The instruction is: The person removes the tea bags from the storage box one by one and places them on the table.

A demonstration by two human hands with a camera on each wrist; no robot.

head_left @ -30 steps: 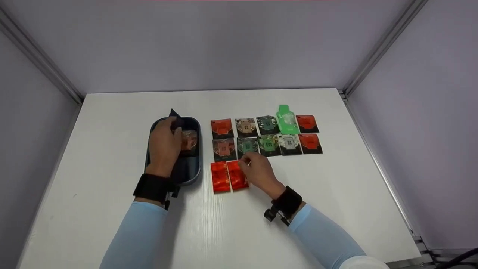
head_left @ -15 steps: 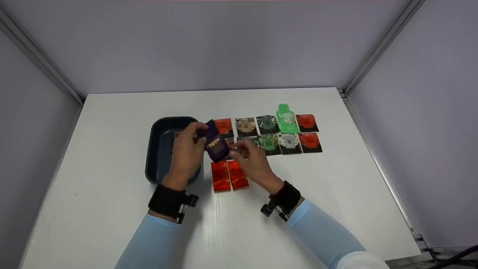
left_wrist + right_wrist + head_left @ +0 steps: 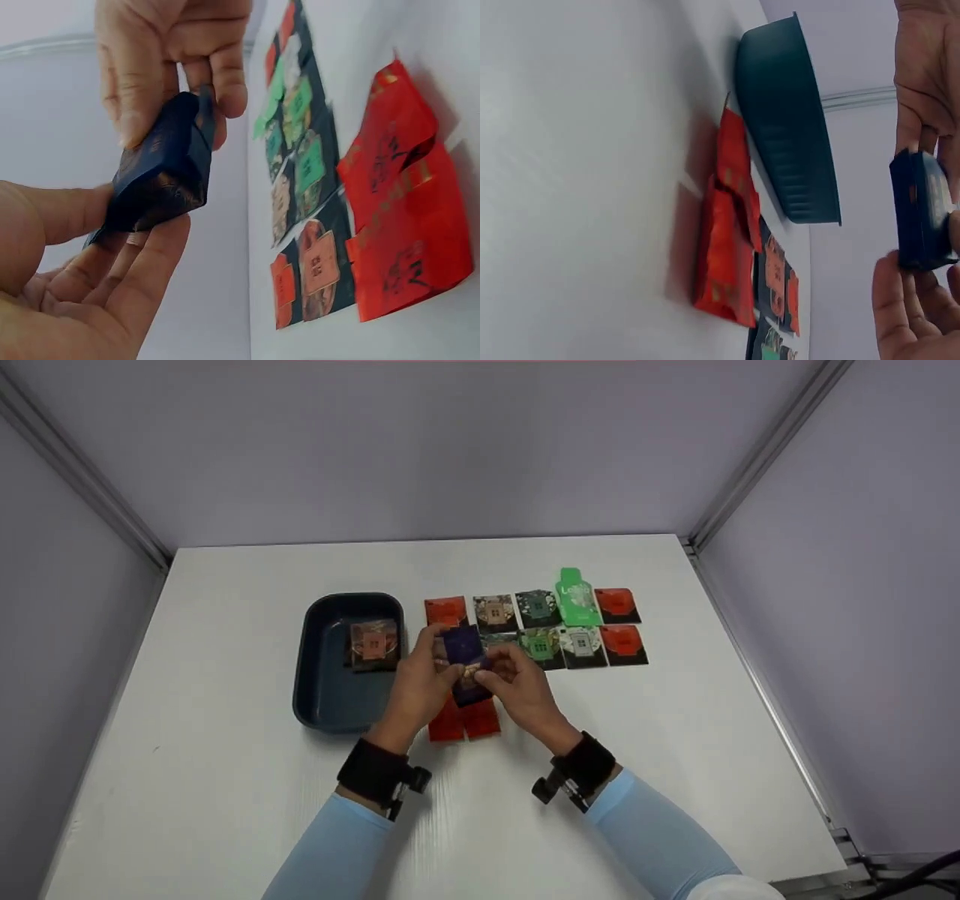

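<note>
Both hands hold one dark purple sachet (image 3: 463, 643) with a gold patch, raised over the middle of the table. My left hand (image 3: 415, 688) pinches its left side with the thumb in front. From the other side my right hand (image 3: 531, 697) pinches its lower right part, also thumb in front. In the left wrist view the sachet (image 3: 166, 161) looks plump and dark blue. Partly hidden beneath the hands, two shiny red sachets (image 3: 481, 720) lie side by side. Beyond them, two rows of flat square packets, such as a green-centred one (image 3: 540, 646), reach to the right.
Left of the hands stands a dark blue rectangular tray (image 3: 330, 709). A packet with an orange-brown centre (image 3: 375, 646) lies in it, over another dark edge. A green bottle-shaped pouch (image 3: 577, 600) sits in the far row. Grey walls (image 3: 480, 450) rise behind and beside the white table (image 3: 187, 750).
My left hand has come out of the tray, moving right with the purple sachet. My right hand has left the red sachets and now grips the purple one too.
</note>
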